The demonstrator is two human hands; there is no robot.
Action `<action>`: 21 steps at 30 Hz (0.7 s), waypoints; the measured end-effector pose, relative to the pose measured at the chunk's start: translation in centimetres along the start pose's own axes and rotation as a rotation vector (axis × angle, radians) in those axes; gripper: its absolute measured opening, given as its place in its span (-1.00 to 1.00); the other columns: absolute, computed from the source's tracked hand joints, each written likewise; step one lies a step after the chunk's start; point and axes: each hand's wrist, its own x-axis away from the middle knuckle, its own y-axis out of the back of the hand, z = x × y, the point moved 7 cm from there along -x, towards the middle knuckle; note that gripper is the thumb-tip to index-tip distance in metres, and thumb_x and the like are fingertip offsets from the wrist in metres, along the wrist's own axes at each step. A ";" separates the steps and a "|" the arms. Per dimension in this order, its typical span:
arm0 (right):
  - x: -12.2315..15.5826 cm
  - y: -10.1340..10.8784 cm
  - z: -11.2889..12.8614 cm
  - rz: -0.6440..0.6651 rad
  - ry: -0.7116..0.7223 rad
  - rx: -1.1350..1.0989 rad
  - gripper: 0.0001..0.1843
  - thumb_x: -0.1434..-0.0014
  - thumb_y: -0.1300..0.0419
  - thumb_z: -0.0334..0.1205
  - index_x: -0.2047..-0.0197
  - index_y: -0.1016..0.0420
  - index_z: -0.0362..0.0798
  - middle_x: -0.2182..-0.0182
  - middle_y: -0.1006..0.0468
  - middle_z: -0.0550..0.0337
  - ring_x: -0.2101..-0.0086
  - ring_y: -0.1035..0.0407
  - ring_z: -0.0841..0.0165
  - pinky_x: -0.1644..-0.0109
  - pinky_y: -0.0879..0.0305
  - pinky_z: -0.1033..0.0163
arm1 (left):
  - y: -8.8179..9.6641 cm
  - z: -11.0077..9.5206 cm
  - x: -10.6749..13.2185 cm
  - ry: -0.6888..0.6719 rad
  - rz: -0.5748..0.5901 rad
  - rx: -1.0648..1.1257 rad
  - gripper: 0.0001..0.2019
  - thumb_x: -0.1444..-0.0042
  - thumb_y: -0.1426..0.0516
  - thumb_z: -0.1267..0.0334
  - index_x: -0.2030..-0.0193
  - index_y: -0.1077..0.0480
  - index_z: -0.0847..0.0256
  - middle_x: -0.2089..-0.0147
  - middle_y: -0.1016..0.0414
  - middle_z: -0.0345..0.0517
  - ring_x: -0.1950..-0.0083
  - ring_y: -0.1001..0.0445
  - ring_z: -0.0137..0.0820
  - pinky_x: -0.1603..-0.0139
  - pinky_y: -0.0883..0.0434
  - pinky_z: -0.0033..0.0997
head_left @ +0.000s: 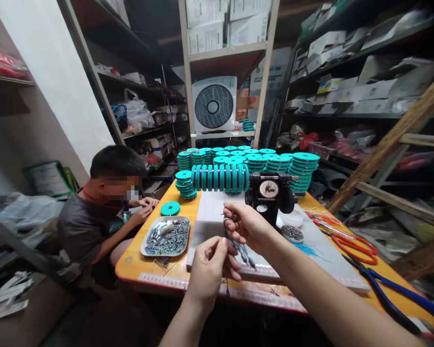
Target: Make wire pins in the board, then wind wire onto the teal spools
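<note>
Above the front of the white board (208, 217), my two hands work close together. My left hand (208, 262) is closed, thumb pressed to its index finger; what it pinches is too small to make out. My right hand (248, 224) is slightly higher and farther forward, fingers curled in a pinch around something thin and dark, mostly hidden. Several dark grey, oval-ended pieces (251, 262) hang or lie just below it; I cannot tell whether it holds them. Behind the hands, a black winding device (269, 195) carries a row of teal spools (220, 178).
Stacked teal discs (304, 168) line the table's back. A tray (143, 248) of small dark pieces stands left, near a seated person (94, 217). Right are a dish of dark bits (292, 233), orange-handled scissors (365, 248), blue-handled pliers (401, 289) and a wooden ladder (394, 140).
</note>
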 end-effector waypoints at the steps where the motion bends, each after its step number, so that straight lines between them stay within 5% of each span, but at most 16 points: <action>1: -0.1 0.0 0.0 -0.008 -0.001 -0.010 -0.63 -0.29 0.04 -0.07 0.50 -0.15 -0.09 0.71 -0.22 0.43 0.78 -0.01 0.63 0.76 0.16 0.50 | 0.1 0.3 0.4 0.013 -0.004 0.010 -0.68 -0.20 -0.05 0.08 0.43 -0.32 0.30 0.62 -0.40 -0.19 0.68 -0.33 -0.54 0.62 -0.26 -0.63; 7: -0.7 0.1 0.2 0.000 0.002 -0.016 -0.67 -0.28 0.04 -0.10 0.47 -0.14 -0.08 0.68 -0.22 0.41 0.76 -0.04 0.62 0.73 0.17 0.50 | 0.4 2.8 3.1 0.109 -0.025 0.128 -0.65 -0.17 -0.08 0.03 0.39 -0.38 0.33 0.55 -0.50 -0.06 0.49 -0.52 -0.36 0.42 -0.43 -0.48; 11: -0.4 0.1 0.2 0.013 0.030 0.033 -0.70 -0.26 0.03 -0.10 0.44 -0.20 -0.09 0.66 -0.27 0.37 0.74 -0.09 0.62 0.70 0.12 0.51 | 0.4 4.9 4.3 0.202 0.006 0.269 -0.62 -0.12 -0.13 -0.02 0.34 -0.40 0.36 0.46 -0.53 0.01 0.54 -0.52 -0.35 0.53 -0.38 -0.53; 16: 2.3 0.1 -1.7 0.062 0.002 0.207 -0.65 -0.21 -0.07 0.01 0.20 -0.41 -0.14 0.66 -0.30 0.35 0.73 -0.10 0.60 0.69 0.04 0.49 | 0.9 6.4 4.8 0.198 -0.014 0.401 -0.57 -0.03 -0.21 -0.05 0.28 -0.44 0.39 0.55 -0.44 -0.10 0.75 -0.13 -0.68 0.71 -0.01 -0.68; 21: 5.6 -0.8 -5.0 0.147 -0.026 0.390 -0.69 -0.07 -0.26 -0.05 0.32 -0.46 -0.17 0.60 -0.40 0.26 0.64 -0.20 0.57 0.63 -0.04 0.48 | 1.5 6.9 4.9 0.193 -0.038 0.383 -0.57 0.02 -0.23 -0.09 0.39 -0.39 0.34 0.63 -0.30 -0.24 0.69 0.13 -0.72 0.67 0.16 -0.65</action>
